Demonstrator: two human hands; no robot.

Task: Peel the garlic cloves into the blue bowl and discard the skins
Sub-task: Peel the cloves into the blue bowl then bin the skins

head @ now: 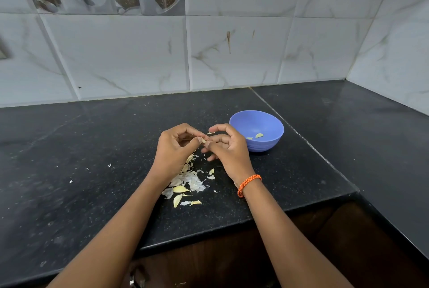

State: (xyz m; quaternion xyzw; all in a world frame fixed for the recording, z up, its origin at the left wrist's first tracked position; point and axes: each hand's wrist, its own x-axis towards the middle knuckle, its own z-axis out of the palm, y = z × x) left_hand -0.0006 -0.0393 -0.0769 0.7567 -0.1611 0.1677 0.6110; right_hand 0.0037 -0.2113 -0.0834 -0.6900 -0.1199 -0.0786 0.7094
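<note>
Both hands are up over the black counter (92, 171), meeting fingertip to fingertip. The left hand (176, 148) has its fingers curled in, thumb and forefinger pinching a small garlic clove (203, 140) right at the point where the two hands touch. The right hand (226, 148) is curled too, its thumb and fingers working at the same clove from the other side, and a thin sliver of skin (210, 133) sticks up just above the pinch, between the two forefingers; whether it is loose or attached, cannot tell. An orange braided band (248, 185) sits on the right wrist.

The blue bowl (267, 146) stands just beyond the right hand, close beside its knuckles but not touching, and two pale peeled cloves (259, 135) lie in its bottom.

Below the hands, between the two forearms and nearer the left wrist, a heap of white papery skins (190, 178) is spread on the counter, part of it hidden under the left hand. At the near edge of that heap lie a few yellowish cloves (177, 199), just beside the left forearm. A few stray white flecks (109, 165) lie further out to the left of the left hand, well apart from the heap
</note>
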